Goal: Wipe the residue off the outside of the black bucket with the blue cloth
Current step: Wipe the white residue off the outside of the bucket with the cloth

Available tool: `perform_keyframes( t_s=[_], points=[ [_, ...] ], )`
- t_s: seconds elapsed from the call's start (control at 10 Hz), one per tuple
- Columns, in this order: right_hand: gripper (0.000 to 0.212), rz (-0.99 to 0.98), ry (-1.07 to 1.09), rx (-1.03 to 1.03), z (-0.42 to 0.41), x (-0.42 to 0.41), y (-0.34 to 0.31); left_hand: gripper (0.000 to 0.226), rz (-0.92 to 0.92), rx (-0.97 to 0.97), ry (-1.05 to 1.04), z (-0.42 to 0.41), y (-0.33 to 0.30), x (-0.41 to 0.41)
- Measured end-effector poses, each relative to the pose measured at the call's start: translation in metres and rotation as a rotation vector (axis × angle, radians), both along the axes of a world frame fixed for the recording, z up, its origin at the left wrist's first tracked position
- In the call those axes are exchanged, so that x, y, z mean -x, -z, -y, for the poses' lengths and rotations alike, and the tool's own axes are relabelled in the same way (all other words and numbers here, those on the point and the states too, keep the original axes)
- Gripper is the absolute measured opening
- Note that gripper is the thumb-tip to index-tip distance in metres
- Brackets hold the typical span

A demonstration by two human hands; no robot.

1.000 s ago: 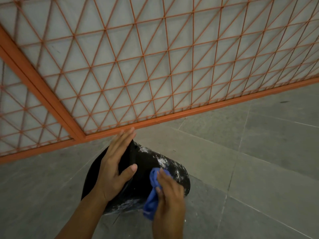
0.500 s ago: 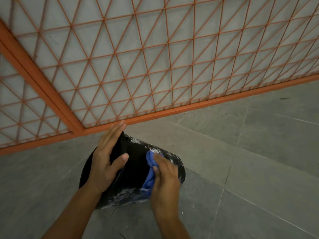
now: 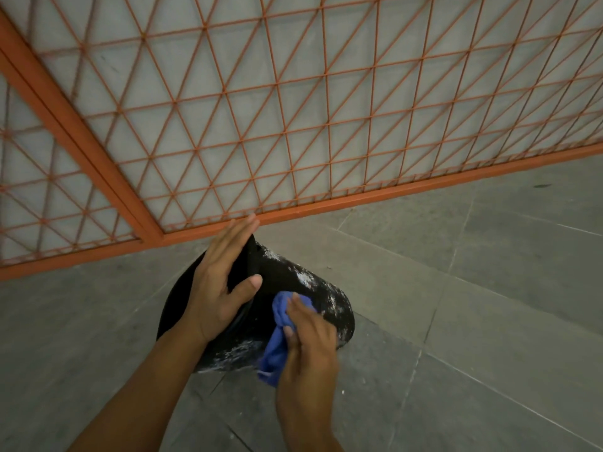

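On the grey floor near an orange mesh fence (image 3: 293, 109), the black bucket (image 3: 293, 288) lies tipped. Left hand (image 3: 222, 288) flat, steadying its rim; right hand (image 3: 310, 347) clutches the blue cloth (image 3: 280, 337), mid-wipe. White residue (image 3: 329, 298) remains, probably needing firmer strokes rightward.

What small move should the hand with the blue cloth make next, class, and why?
Probably a short stroke up and right. The right hand presses the bunched blue cloth on the round black plastic bucket, and white residue still speckles the wall just beyond the cloth. The left hand steadies the rim.
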State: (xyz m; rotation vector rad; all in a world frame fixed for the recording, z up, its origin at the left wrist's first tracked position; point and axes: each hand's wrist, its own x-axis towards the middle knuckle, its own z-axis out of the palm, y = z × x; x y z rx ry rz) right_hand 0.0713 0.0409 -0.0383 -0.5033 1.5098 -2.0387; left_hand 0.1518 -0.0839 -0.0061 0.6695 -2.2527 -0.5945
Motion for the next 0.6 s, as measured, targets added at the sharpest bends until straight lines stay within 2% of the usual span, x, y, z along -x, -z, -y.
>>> perform_keyframes(
  t_s=[0.1,0.2,0.4,0.5,0.6],
  points=[
    [0.030,-0.472,-0.157,0.001,0.006,0.007,0.008,0.078,0.001,0.004,-0.033,0.000,0.000,-0.001],
    [0.033,-0.495,-0.111,-0.126,0.003,0.020,0.022,0.081,0.019,0.008,-0.033,-0.001,-0.003,0.002],
    [0.033,-0.575,-0.132,-0.089,-0.001,0.006,0.017,0.081,0.003,-0.002,-0.048,0.002,0.001,-0.002],
    [0.031,-0.453,-0.137,-0.229,0.003,0.028,0.025,0.083,0.006,0.007,-0.049,0.003,-0.001,-0.004],
    [0.030,-0.479,-0.137,-0.271,-0.017,0.016,0.026,0.083,-0.002,-0.005,-0.032,0.003,-0.001,-0.002]
  ],
)
